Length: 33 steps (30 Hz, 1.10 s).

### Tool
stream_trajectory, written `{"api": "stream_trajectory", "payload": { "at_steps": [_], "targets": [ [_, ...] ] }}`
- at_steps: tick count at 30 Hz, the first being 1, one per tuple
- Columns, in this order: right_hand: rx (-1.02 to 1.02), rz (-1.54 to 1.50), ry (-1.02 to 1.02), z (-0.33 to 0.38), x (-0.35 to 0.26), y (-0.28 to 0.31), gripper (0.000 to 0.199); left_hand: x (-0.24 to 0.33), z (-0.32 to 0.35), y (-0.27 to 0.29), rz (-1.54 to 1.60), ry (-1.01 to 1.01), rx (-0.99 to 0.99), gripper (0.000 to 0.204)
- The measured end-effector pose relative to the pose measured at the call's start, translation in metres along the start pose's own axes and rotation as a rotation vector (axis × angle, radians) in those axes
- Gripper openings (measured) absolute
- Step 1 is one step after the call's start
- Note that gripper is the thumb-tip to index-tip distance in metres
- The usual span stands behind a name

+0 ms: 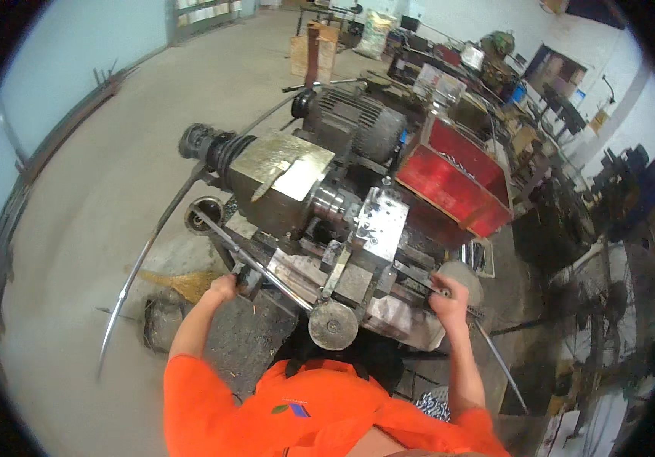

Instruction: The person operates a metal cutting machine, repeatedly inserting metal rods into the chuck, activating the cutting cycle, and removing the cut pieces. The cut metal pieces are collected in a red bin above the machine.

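Two hands, left hand point(224, 287) and right hand point(449, 295), both bare, set well apart at the front of a lathe-like machine point(281, 171), which is placed at the centre of the view.

Left: forearm point(198, 326) slanted up and inward; hand rested against a dark block point(249, 280) at the machine's near left. The fingers are partly hidden; whether they are closed cannot be told.

Right: forearm point(466, 369) held nearly upright, with fingers curled tightly around a small metal handle point(447, 292) at the machine's near right.

Between the hands: one round metal disc point(333, 326), nearest the body.

Behind: one motor point(358, 122); one red box point(438, 190), in which metal pieces point(457, 163) are held.

Markings: one small emblem point(298, 410), in green and blue, is printed on the orange shirt point(335, 392); its lettering is too small to be read.
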State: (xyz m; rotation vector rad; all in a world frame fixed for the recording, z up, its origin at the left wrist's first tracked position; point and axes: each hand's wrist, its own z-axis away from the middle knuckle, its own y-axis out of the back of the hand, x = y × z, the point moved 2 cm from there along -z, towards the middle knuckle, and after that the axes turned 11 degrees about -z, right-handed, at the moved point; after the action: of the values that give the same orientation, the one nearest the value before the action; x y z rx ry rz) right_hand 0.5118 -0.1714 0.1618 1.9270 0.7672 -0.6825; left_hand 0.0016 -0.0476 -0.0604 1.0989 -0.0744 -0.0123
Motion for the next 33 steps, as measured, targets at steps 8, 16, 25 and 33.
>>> {"api": "stream_trajectory", "payload": {
  "at_steps": [8, 16, 25, 33],
  "targets": [
    [-0.457, 0.249, 0.363, -0.14, -0.086, -0.151, 0.026, -0.096, 0.095, 0.156, 0.398, 0.039, 0.505, 0.034],
    [-0.507, 0.318, 0.229, -0.151, -0.084, -0.186, 0.02, -0.205, 0.144, 0.088, 0.014, 0.67, 0.743, 0.051],
    [-0.6, 0.37, 0.187, -0.151, -0.089, -0.193, 0.023, -0.138, 0.182, 0.099, 0.28, 0.796, 0.605, 0.065],
    [-0.512, 0.464, 0.21, -0.152, -0.074, -0.172, 0.022, -0.059, 0.195, 0.087, 0.113, 0.74, 0.697, 0.048]
  ]
}}
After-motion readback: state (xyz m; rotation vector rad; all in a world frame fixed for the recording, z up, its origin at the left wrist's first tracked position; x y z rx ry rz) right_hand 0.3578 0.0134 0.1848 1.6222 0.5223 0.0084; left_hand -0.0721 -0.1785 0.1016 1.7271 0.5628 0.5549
